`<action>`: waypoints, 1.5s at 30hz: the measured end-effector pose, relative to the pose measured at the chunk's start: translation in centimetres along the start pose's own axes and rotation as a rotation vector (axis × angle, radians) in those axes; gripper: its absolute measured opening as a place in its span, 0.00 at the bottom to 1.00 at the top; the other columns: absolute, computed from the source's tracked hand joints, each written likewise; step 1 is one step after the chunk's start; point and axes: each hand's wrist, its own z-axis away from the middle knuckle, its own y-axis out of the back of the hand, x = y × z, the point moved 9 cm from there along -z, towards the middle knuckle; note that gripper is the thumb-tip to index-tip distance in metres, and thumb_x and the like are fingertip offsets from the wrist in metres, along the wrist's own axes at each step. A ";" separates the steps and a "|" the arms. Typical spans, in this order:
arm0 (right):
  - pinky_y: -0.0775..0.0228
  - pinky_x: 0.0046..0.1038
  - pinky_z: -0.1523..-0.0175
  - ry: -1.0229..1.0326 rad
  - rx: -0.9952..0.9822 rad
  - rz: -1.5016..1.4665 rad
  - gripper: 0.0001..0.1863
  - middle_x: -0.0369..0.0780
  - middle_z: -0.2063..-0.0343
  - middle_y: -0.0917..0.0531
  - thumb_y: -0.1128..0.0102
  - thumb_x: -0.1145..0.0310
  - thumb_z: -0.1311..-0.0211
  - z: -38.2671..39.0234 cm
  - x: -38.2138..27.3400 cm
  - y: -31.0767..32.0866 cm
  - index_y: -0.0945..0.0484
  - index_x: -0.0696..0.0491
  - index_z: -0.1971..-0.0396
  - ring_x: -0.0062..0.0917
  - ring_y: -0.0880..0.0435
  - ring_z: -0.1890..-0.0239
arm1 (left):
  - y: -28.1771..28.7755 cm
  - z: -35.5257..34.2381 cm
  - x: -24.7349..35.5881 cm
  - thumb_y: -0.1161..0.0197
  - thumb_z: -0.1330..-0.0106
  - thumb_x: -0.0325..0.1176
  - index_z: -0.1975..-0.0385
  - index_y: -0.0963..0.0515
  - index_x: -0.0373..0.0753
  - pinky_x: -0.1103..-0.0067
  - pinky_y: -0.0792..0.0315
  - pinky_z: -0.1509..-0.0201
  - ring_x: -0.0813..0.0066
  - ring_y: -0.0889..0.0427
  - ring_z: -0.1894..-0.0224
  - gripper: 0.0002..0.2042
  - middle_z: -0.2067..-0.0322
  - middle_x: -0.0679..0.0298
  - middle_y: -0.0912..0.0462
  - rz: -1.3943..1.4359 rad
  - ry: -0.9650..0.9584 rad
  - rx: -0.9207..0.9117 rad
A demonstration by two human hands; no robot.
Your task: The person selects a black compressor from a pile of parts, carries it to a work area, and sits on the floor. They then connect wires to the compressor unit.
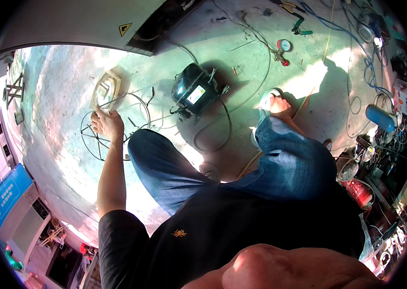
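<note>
My left hand (106, 123) reaches out to the left, its fingers curled on a round dark wire frame (149, 111) made of rings and spokes. Just beyond the fingers lies a beige, box-like piece (112, 79) on the floor. A black compressor (187, 86) with a white label stands ahead, right of the wire frame. My right hand (281, 106) is down beside my right shoe (267, 98), against my lower leg. The fingers of that hand are too small and partly hidden to make out.
A grey hose (231, 125) loops beside the compressor. Farther off lie a pressure gauge (285, 45) and green-handled pliers (304, 32). A large pale appliance (68, 21) is at far left. Blue hoses, a blue cylinder (380, 118) and a red cylinder (357, 192) crowd the right side.
</note>
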 end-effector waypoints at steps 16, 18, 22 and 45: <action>0.24 0.52 0.49 0.011 0.044 0.020 0.33 0.56 0.67 0.13 0.59 0.44 0.24 -0.5 0.3 -0.3 0.15 0.57 0.70 0.54 0.13 0.59 | 0.2 0.1 0.2 0.41 0.39 0.36 0.33 0.34 0.41 0.57 0.43 0.33 0.48 0.34 0.35 0.30 0.38 0.47 0.31 0.004 -0.025 0.034; 0.24 0.52 0.48 0.011 0.045 0.015 0.33 0.55 0.67 0.13 0.59 0.43 0.24 -0.6 0.4 -0.6 0.15 0.57 0.69 0.54 0.13 0.58 | 0.3 0.1 0.2 0.41 0.39 0.37 0.34 0.33 0.41 0.57 0.43 0.34 0.48 0.34 0.35 0.30 0.38 0.47 0.31 -0.003 -0.024 0.037; 0.25 0.52 0.47 0.007 0.025 0.017 0.34 0.56 0.64 0.14 0.60 0.43 0.24 -0.9 0.7 -0.9 0.14 0.57 0.68 0.54 0.14 0.55 | 0.1 0.0 0.3 0.41 0.39 0.37 0.34 0.32 0.41 0.56 0.43 0.34 0.47 0.33 0.36 0.30 0.37 0.46 0.32 -0.007 -0.020 0.036; 0.25 0.54 0.46 -0.022 0.022 0.019 0.36 0.58 0.64 0.14 0.64 0.43 0.23 -1.1 1.1 -1.5 0.13 0.57 0.67 0.58 0.15 0.55 | -0.1 -0.2 0.2 0.41 0.40 0.38 0.35 0.31 0.39 0.57 0.44 0.32 0.50 0.35 0.34 0.30 0.38 0.47 0.31 0.014 -0.003 0.003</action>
